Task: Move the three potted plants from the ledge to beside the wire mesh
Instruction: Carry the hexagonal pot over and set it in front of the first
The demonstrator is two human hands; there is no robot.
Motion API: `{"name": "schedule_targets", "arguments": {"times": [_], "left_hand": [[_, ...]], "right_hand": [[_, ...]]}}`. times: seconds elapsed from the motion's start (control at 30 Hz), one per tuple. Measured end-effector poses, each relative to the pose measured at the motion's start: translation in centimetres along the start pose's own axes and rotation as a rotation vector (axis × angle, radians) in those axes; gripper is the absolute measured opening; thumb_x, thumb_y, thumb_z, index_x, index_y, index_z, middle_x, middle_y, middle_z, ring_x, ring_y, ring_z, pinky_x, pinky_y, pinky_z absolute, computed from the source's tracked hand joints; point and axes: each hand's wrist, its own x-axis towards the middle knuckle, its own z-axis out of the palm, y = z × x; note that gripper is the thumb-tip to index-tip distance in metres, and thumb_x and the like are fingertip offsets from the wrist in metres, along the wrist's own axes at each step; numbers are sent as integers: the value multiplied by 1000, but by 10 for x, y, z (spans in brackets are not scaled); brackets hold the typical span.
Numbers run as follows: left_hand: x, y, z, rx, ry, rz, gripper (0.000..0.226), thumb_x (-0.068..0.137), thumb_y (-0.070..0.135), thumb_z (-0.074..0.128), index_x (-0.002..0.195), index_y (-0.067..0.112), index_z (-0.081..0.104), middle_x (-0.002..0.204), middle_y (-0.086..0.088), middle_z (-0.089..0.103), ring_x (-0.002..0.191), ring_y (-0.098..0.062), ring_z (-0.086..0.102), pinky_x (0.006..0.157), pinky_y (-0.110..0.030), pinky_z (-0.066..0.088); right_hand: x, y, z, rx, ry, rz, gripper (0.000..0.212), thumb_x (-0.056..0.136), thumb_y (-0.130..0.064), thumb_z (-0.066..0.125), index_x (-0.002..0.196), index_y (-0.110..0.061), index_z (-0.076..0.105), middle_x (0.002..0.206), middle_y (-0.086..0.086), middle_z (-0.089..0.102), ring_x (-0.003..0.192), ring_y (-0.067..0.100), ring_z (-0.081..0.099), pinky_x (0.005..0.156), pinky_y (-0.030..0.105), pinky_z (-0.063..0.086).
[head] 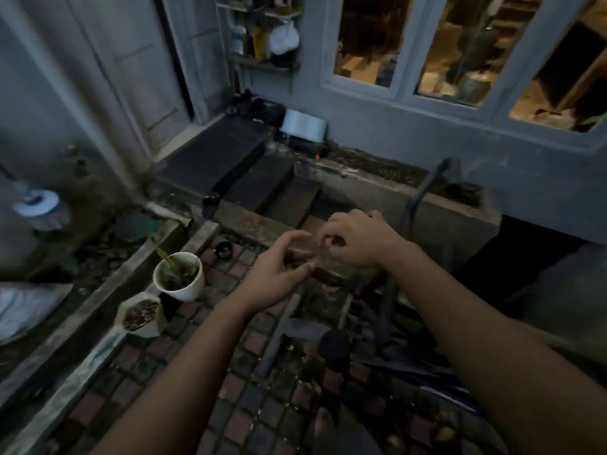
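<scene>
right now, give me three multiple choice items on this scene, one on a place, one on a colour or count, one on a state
1. Where is the round white pot?
A. on the brick paving beside the concrete kerb
B. on the window sill
C. in the left hand

2. How many pots stand by the kerb at left?
A. none
B. two
C. five

3. What are the hands doing?
A. both empty, fingers loosely curled
B. carrying a bucket between them
C. each gripping a pot

Answers:
1 A, the white pot sits on the paving next to the kerb.
2 B, the white pot and a paler angular pot in front of it.
3 A, the left hand and right hand hover over the paving with nothing in their grip.
</scene>
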Motion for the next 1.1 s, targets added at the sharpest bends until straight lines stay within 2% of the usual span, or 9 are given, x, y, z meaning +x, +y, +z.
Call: {"name": "schedule_targets", "arguments": {"times": [0.13, 0.27, 0.4, 0.53, 0.63, 0.73, 0.9, 1.03, 1.1], "left_hand": [[18, -50, -87, 181, 175, -97, 59, 79, 64, 62, 124, 79, 26, 150, -1, 46, 144, -24, 46, 122, -60, 30], [6, -110, -167, 209, 407, -265, 71, 83, 59, 65, 142, 55, 26, 138, 17, 40, 139, -19, 42, 114, -34, 36], [-20, -187, -237, 231, 525, -447, 75, 91, 37, 73, 153, 27, 32, 147, 2, 38, 145, -23, 37, 117, -41, 37], [-31, -291, -280, 261, 623, -580, 68, 94, 23, 73, 152, 19, 37, 152, -9, 41, 145, -25, 37, 119, -37, 33], [-31, -397, -290, 239, 684, -671, 66, 94, 32, 72, 150, 26, 39, 152, -10, 42, 144, -24, 36, 113, -32, 32], [-25, -524, -287, 106, 701, -749, 79, 82, 46, 73, 149, 30, 35, 149, -14, 49, 142, -32, 44, 117, -45, 41], [-39, -757, -275, 143, 565, -867, 84, 89, 44, 74, 156, 33, 27, 153, -16, 51, 144, -36, 46, 118, -47, 41], [-44, -865, -260, 218, 577, -908, 75, 94, 51, 65, 157, 39, 25, 155, -27, 38, 145, -47, 37, 120, -50, 37], [-43, -906, -245, 218, 663, -872, 63, 96, 51, 63, 152, 36, 39, 158, -32, 24, 148, -51, 31, 121, -48, 36]], "right_hand": [[103, -47, 17, 123, -10, -60, 39, 86, -48, 50, 124, -57, 47, 145, -10, 47, 131, 28, 44, 100, 54, 36], [211, -105, 50, 293, 23, -153, 58, 81, -54, 47, 139, -50, 42, 150, -7, 45, 137, 29, 43, 105, 51, 41], [305, -161, 99, 456, 11, -200, 61, 87, -38, 63, 146, -31, 48, 150, 1, 50, 136, 32, 47, 111, 48, 41], [385, -211, 165, 575, -17, -247, 60, 84, -34, 65, 142, -33, 49, 147, -1, 52, 134, 29, 49, 109, 49, 43], [439, -239, 248, 670, -10, -216, 61, 87, -34, 66, 144, -30, 47, 147, -1, 49, 134, 21, 45, 110, 40, 40], [482, -260, 358, 777, 7, -220, 58, 89, -23, 70, 143, -21, 49, 140, -5, 51, 125, 6, 43, 102, 10, 30], [531, -287, 562, 779, 13, -288, 53, 89, -21, 69, 140, -21, 54, 139, -6, 53, 128, 3, 45, 102, 0, 26], [557, -292, 673, 837, 35, -259, 49, 93, -16, 69, 140, -14, 55, 142, 1, 55, 133, 14, 50, 114, 28, 38], [570, -300, 724, 862, 0, -234, 47, 95, -12, 68, 139, -20, 55, 141, -8, 56, 130, 0, 50, 114, 36, 40]]}}
